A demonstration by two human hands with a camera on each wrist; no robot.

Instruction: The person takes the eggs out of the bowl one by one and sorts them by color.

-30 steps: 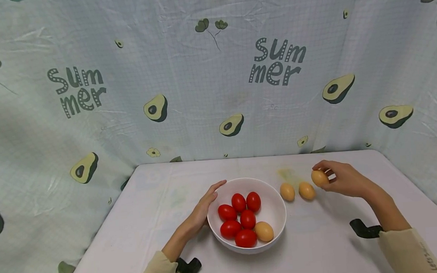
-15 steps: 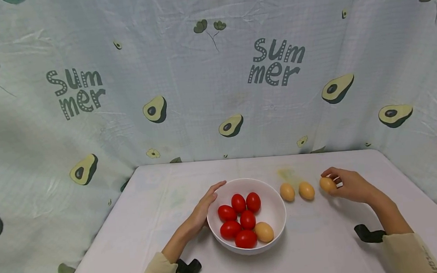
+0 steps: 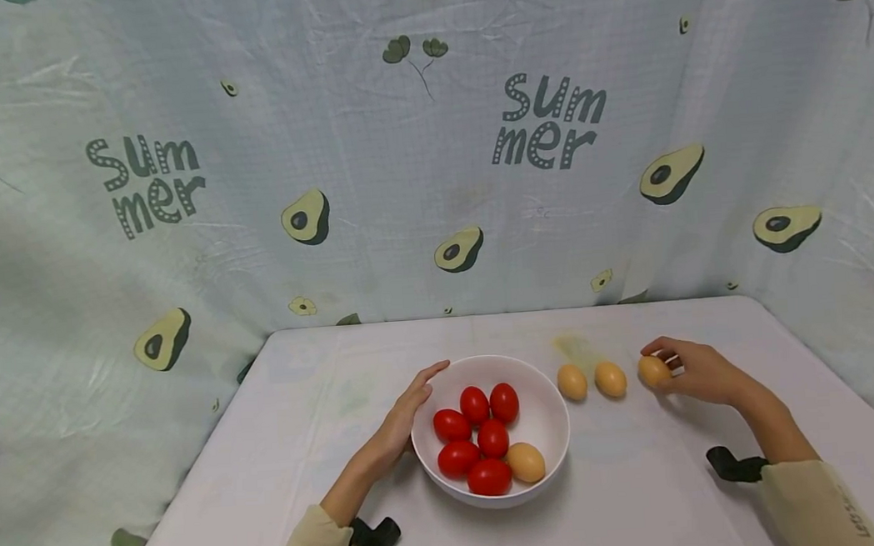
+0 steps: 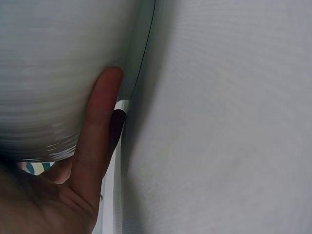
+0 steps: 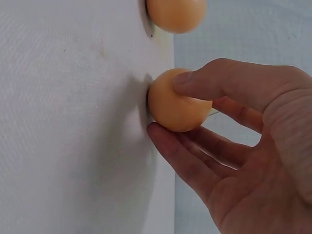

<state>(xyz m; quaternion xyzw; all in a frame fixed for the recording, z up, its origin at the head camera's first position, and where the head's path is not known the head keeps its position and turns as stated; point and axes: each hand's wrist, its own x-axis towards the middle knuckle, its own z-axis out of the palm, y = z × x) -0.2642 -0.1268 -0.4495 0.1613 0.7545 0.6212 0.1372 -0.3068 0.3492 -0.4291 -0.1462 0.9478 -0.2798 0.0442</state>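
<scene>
At the table's right side, my right hand (image 3: 700,372) pinches a yellow-orange egg (image 5: 178,105) between thumb and fingertips, low at the tabletop. Two more yellow-orange eggs, one nearer (image 3: 610,379) and one by the bowl (image 3: 572,382), lie in a row to its left. My left hand (image 3: 397,421) holds the left side of a white bowl (image 3: 538,392), its thumb at the rim and its fingers along the outer wall. Inside are several red egg-shaped pieces (image 3: 489,476) and one yellow-orange egg (image 3: 526,462). The left wrist view shows a finger (image 4: 90,146) lying against the bowl's wall.
A white cloth covers the table (image 3: 326,430), with a faint yellow-green stain (image 3: 577,348) behind the eggs. Behind the far edge hangs a pale curtain (image 3: 369,143) printed with avocados. Black wrist pieces, on the left (image 3: 375,536) and right (image 3: 734,464), stick out beside the sleeves.
My right hand has moved right and down to the tabletop with the egg, away from the two others, then stayed nearly still. The left hand and bowl keep their places.
</scene>
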